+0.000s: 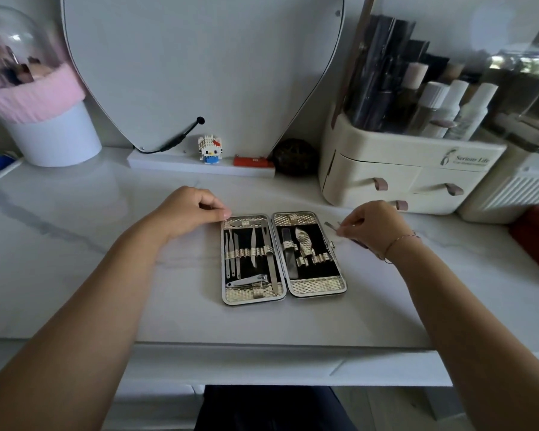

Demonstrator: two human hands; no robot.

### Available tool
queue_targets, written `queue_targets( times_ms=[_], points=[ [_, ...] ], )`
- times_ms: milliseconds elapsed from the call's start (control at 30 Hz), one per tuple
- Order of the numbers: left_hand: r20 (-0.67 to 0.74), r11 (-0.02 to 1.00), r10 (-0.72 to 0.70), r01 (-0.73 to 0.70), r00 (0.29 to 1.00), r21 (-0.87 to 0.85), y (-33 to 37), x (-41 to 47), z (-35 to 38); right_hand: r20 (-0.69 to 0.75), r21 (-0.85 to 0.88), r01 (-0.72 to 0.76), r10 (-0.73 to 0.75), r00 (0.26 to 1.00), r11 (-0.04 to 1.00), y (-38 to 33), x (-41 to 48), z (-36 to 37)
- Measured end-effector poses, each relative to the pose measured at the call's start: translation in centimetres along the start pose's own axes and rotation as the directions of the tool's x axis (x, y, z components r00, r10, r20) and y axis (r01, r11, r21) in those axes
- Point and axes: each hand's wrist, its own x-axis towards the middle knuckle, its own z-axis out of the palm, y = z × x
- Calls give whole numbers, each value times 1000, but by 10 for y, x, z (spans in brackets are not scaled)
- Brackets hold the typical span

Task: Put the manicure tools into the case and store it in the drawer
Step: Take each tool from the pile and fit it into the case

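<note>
An open manicure case (pixel 318 287) lies flat on the white marble table, black lining and gold-textured ends. Its left half holds several slim metal tools and a nail clipper (pixel 248 281); its right half holds a file and a cuticle nipper (pixel 304 244). My left hand (pixel 190 209) rests with curled fingers at the case's top left corner, the thumb touching its edge. To the right of the case, my right hand (pixel 377 225) pinches a small metal tool (pixel 332 226) just above the table.
A cream cosmetic organiser (pixel 399 163) with small drawers and pink pulls stands behind the right hand. A heart-shaped mirror (pixel 199 63), a small toy figure (pixel 210 149), a red item and a dark ball line the back. A white pot with pink trim stands at left.
</note>
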Motion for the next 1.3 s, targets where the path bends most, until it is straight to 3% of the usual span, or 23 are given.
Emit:
queue_targets(
  times_ms=[167,467,533,600,700,767,900,1300],
  points=[
    [0,1000,-7,7,1000,6,-2,2,0,89,-79,-55,62,994,995,-2,2,0],
    [-2,1000,-12,12,1000,3,0,1,0,37,-226,16,-8,999,974,-8,-4,5],
    [4,1000,-17,17,1000,8,1,0,0,-68,-68,77,-82,994,995,-18,-7,4],
    [8,1000,-27,27,1000,5,2,-1,-1,-92,206,148,-131,987,967,-36,-10,6],
    [5,999,-33,33,999,14,3,-2,-1,103,604,87,-186,977,792,-65,-7,19],
    [-1,999,-29,29,1000,15,4,-2,0,208,668,40,-237,949,743,-83,-2,30],
    [-4,1000,-19,19,1000,18,8,-4,1,278,642,45,-287,917,765,-107,9,48],
    [13,999,-5,5,1000,45,10,-5,-1,247,446,209,-344,906,870,-118,24,64]
  ],
)
